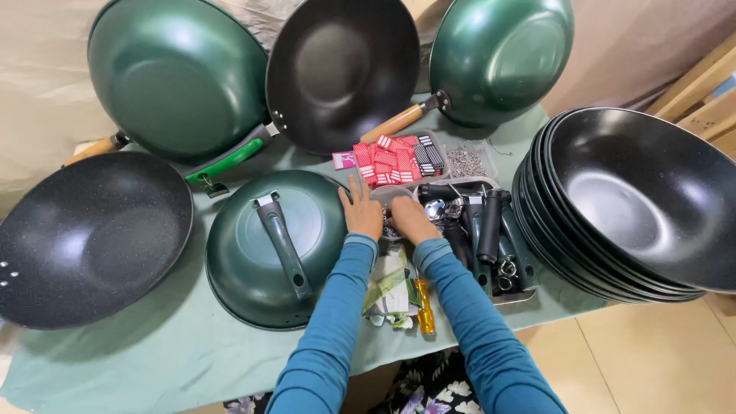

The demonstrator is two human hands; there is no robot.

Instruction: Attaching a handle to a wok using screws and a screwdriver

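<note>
Head view: left hand (363,214) and right hand (409,218) reach into small clear tub (391,195), grip hidden. Tub sits at three o'clock of upturned green wok (261,284). Better to steady the tub, pinch singly.

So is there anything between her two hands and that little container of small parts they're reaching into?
Nothing visible. The left hand and right hand both already rest at the small clear container, side by side. The upturned green wok sits to the left and the tray of dark handles to the right, neither in between.
</note>
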